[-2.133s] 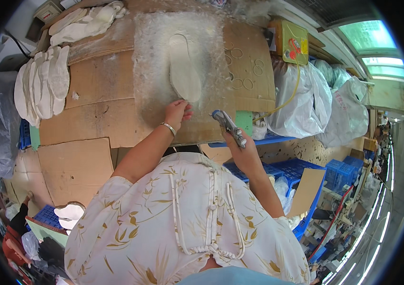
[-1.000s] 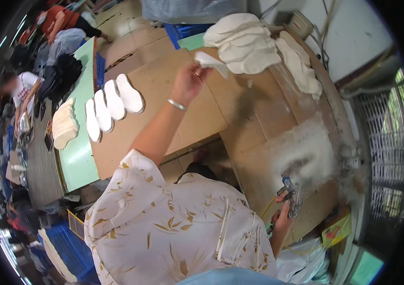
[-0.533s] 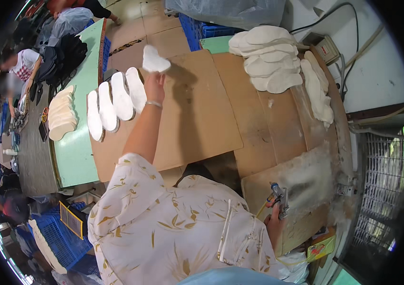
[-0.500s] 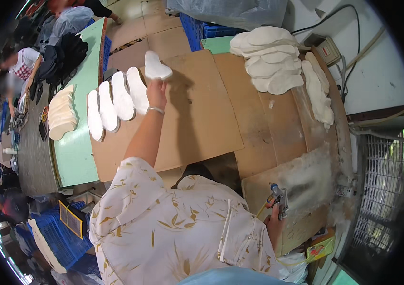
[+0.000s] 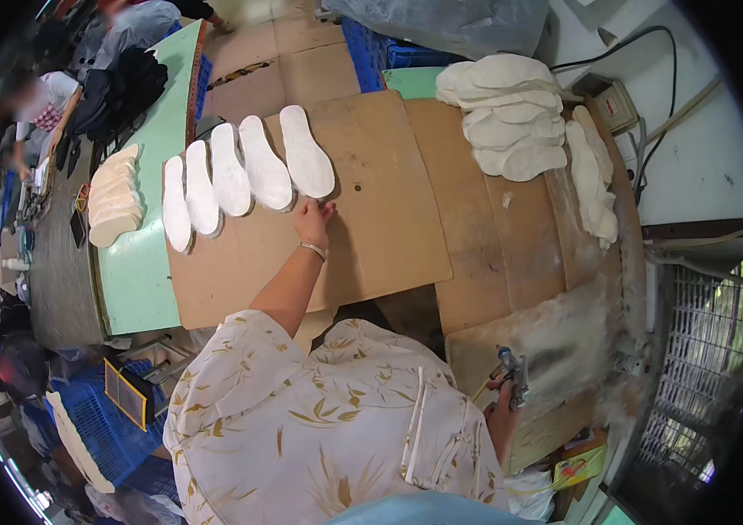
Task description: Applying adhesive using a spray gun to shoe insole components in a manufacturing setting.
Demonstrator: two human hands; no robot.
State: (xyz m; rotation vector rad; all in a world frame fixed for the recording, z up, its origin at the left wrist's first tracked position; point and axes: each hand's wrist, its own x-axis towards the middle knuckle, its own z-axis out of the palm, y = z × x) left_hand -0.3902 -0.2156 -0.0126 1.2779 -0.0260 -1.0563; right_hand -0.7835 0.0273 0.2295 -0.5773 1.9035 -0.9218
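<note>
Five white insoles lie side by side in a slanting row on a brown cardboard sheet (image 5: 380,236). Just below the near end of the rightmost insole (image 5: 308,153) is my left hand (image 5: 312,223), wearing a bracelet. Its fingers are slightly apart and the insole lies flat beyond them, with no grip on it visible. Low on the right, my right hand (image 5: 501,407) is closed round a metal spray gun (image 5: 514,376) with a blue top part. A thin yellow hose shows beside that hand.
Cream insoles are piled at the back right (image 5: 511,114), with more along the right edge (image 5: 590,184). Another stack (image 5: 115,197) sits on the green table (image 5: 148,289) to the left. Below right is a whitened board (image 5: 555,350). A person (image 5: 48,105) works at the far left.
My left hand has set the insole it held up down at the right end of the row, moved nearer to me and let go. My right hand still holds the spray gun.
</note>
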